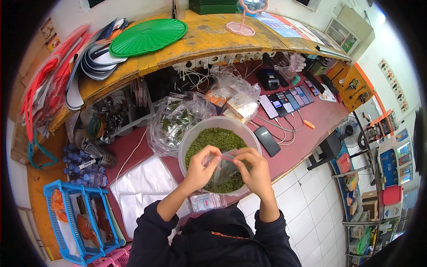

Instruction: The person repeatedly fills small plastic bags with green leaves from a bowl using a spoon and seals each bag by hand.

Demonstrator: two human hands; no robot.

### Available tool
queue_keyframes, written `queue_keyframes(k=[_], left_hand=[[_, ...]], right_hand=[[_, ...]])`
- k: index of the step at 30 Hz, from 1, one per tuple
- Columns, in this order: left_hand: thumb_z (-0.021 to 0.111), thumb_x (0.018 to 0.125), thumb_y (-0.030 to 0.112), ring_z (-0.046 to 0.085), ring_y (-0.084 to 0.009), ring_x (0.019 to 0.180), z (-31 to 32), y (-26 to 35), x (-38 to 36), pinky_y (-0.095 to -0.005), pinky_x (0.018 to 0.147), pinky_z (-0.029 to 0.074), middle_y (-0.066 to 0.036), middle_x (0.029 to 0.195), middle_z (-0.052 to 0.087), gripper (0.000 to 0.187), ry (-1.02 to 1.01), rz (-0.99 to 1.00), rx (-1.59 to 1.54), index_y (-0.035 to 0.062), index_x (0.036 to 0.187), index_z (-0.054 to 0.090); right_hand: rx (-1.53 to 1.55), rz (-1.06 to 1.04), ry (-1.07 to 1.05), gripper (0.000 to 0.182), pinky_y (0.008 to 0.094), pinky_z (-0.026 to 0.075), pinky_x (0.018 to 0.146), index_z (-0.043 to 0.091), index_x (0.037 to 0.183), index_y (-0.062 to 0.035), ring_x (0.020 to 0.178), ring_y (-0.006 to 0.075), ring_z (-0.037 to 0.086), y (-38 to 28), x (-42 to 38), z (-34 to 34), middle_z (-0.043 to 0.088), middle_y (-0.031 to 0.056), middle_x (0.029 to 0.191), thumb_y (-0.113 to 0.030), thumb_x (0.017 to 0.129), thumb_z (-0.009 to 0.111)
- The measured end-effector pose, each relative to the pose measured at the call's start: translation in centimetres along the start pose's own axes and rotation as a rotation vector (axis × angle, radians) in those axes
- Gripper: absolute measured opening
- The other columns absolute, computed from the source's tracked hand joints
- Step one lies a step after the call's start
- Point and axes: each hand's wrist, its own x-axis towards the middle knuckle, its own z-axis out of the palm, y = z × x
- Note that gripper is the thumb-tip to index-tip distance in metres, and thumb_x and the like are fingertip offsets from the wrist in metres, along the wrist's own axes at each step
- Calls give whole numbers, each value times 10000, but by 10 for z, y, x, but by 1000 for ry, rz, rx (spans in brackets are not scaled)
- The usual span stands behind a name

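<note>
A small clear zip bag [220, 173] with a red strip along its top is pinched between my two hands. My left hand [201, 168] grips the top edge at one side, thumb and fingers together. On the other side my right hand [255, 172] pinches the same edge. Both hands are over a round whitish plastic tub [182, 151] holding chopped dry green leaves [218, 139]. Below the tub's near rim lies a packet of small clear bags [205, 202]. A large clear bag [178, 118] with greenish contents stands against the tub's far left side.
White plastic sheets [149, 180] lie left of the tub. A dark phone [267, 141] is on the right, with several phones [287, 101] and cables behind it. Blue baskets [71, 222] stand at lower left. A wooden shelf [202, 33] holding a green lid [149, 37] runs across the back.
</note>
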Motion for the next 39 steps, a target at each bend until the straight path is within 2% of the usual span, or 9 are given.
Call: queue_keyframes(k=[3, 5, 9, 16, 20, 25, 30, 32, 39], left_hand=[[536, 948, 90, 598, -138, 918, 3, -6, 1, -292, 812, 494, -66, 1040, 604, 178, 57, -44, -236, 27, 1114, 532], [476, 995, 231, 573, -169, 1043, 5, -18, -1, -305, 897, 470, -104, 1204, 559, 379, 52, -100, -651, 48, 1320, 412], [408, 1015, 381, 553, -224, 1132, 10, -15, -4, -369, 960, 458, -125, 1289, 523, 513, 0, -203, -840, 57, 1407, 339], [400, 1018, 357, 523, -242, 1200, 19, -25, -8, -389, 1018, 432, -159, 1365, 458, 527, -183, -178, -1152, 52, 1438, 302], [434, 1010, 291, 562, -239, 1136, 23, -15, -8, -390, 972, 469, -143, 1260, 535, 438, 10, -343, -854, 61, 1380, 388], [466, 974, 205, 606, -280, 1069, 5, -18, 6, -440, 908, 505, -104, 1089, 600, 317, 164, -264, -1203, 64, 1255, 510], [657, 890, 124, 600, -133, 727, -22, -9, 10, -263, 615, 466, -85, 879, 635, 114, 337, -36, -481, 55, 803, 628], [728, 827, 104, 590, -124, 706, -10, 11, 5, -261, 605, 445, -74, 787, 643, 219, 25, 270, 143, 30, 665, 600], [650, 888, 122, 559, -87, 629, 8, 32, -5, -249, 582, 430, -50, 692, 623, 191, -165, 108, 259, -18, 758, 642]], right_hand=[[504, 189, -40, 91, 246, 441, 746, 664, 893, 8, 784, 133, 592, 10, -4, 7, 662, 46, 849, -79, 869, 671], [762, 283, -105, 104, 247, 445, 740, 667, 900, 7, 808, 120, 593, 22, -10, 11, 661, 33, 868, -96, 888, 657], [1395, 425, -133, 148, 241, 451, 740, 671, 919, 2, 822, 79, 578, 22, -12, 14, 651, 3, 864, -141, 926, 630], [319, 348, -41, 87, 201, 403, 626, 668, 892, 1, 701, 51, 514, 0, -15, 36, 630, -3, 809, -85, 880, 662], [289, 145, 25, 62, 200, 412, 625, 674, 888, 0, 707, 67, 526, 5, -17, 44, 608, 12, 834, -54, 857, 680], [397, 168, 276, 62, 215, 432, 619, 714, 874, -6, 702, 87, 545, 18, -16, 41, 600, 34, 817, -25, 815, 717], [349, 239, 398, 63, 203, 353, 542, 733, 820, -13, 615, 53, 484, 21, -11, 10, 585, 11, 713, 0, 762, 755], [391, 197, 328, 52, 201, 351, 542, 722, 793, -11, 616, 53, 485, 11, -14, 15, 577, 8, 709, 7, 756, 754], [917, 352, -19, 198, 200, 342, 533, 581, 667, -33, 605, 52, 486, 10, -23, 26, 569, 7, 716, -14, 800, 726]])
